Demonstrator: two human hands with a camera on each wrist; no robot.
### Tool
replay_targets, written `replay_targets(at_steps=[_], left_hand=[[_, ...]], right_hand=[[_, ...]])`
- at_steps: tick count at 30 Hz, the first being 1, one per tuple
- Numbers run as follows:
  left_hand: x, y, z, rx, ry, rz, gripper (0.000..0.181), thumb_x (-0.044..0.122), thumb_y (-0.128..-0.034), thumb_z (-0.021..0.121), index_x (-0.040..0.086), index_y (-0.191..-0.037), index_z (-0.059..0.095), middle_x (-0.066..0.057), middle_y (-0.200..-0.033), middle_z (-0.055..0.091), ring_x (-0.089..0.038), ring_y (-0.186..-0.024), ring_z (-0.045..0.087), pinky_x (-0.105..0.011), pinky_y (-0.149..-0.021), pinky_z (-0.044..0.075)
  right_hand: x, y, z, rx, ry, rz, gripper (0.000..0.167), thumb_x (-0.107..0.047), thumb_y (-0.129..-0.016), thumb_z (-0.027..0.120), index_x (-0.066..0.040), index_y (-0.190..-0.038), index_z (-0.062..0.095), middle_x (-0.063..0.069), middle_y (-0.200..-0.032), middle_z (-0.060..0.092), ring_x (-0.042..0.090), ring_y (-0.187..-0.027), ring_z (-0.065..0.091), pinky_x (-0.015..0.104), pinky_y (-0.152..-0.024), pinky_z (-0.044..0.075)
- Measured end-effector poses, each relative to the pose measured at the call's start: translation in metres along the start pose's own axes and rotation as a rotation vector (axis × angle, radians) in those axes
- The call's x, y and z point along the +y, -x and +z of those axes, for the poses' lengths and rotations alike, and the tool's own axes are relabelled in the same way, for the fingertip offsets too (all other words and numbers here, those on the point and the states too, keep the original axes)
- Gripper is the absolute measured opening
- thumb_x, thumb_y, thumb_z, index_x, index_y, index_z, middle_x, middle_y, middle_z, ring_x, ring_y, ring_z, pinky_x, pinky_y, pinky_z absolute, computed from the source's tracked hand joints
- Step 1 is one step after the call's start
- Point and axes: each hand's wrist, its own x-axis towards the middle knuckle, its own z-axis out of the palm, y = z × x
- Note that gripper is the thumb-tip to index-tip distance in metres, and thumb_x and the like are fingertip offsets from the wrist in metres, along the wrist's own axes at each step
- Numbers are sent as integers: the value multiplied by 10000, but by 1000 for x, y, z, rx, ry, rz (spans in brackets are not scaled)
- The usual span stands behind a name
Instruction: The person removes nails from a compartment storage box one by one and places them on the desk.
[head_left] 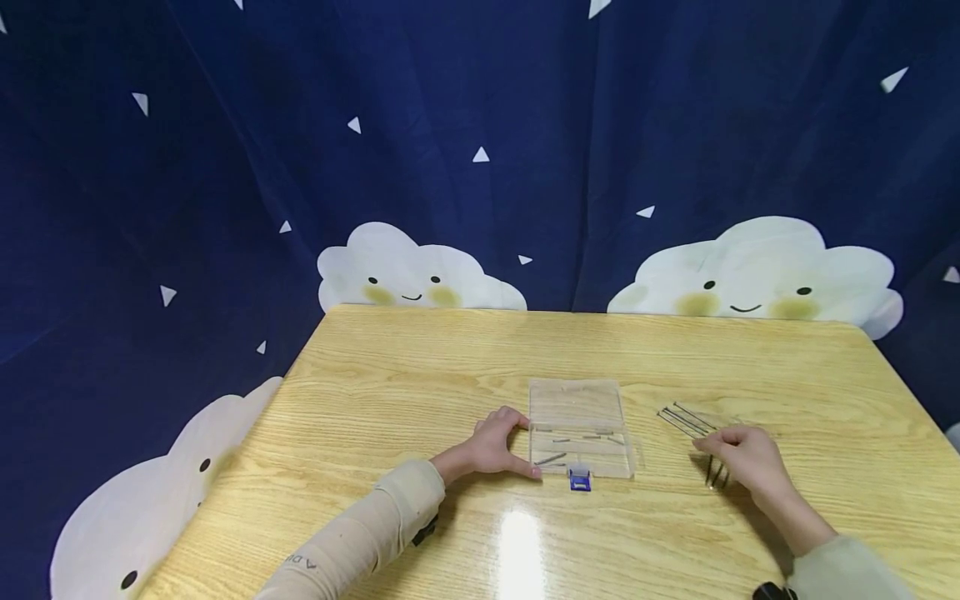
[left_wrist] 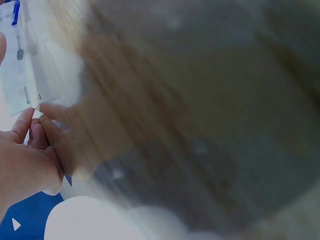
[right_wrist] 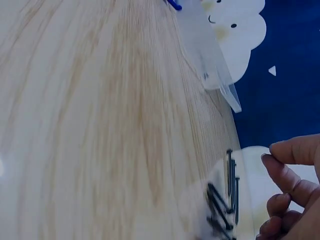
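Observation:
A clear plastic box with a blue clasp stands on the table, its clear lid raised at the back. Several short nails lie inside. My left hand rests against the box's left side, thumb at the front corner and fingers spread along the edge. Over to the right, my right hand hovers by loose long nails, with more nails beneath it. In the right wrist view its thumb and forefinger tips come close together, and no nail shows between them.
The wooden table reaches back to a dark blue curtain printed with white clouds and triangles. Glare shines on the tabletop in front of the box. Much of the left wrist view is blurred.

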Motion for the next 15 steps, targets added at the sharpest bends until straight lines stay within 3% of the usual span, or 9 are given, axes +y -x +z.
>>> replay_targets(at_steps=[8, 15], left_hand=[[-2, 0, 1, 2, 2, 6, 700, 422, -652, 797, 113, -1204, 495, -29, -1236, 432, -218, -1160, 364, -404, -911, 265], [-4, -1, 3, 9, 5, 4, 701, 430, -645, 799, 122, -1198, 499, -18, -1229, 434, -207, -1151, 364, -396, -909, 265]], right_hand=[[-16, -6, 16, -29, -34, -35, 303, -287, -842, 649, 13, -848, 694, 144, -967, 617, 263, -901, 510, 328, -689, 374], [-30, -11, 32, -34, -94, -122, 259, -258, -837, 664, -2, -855, 700, 71, -869, 601, 141, -702, 447, 282, -588, 367]])
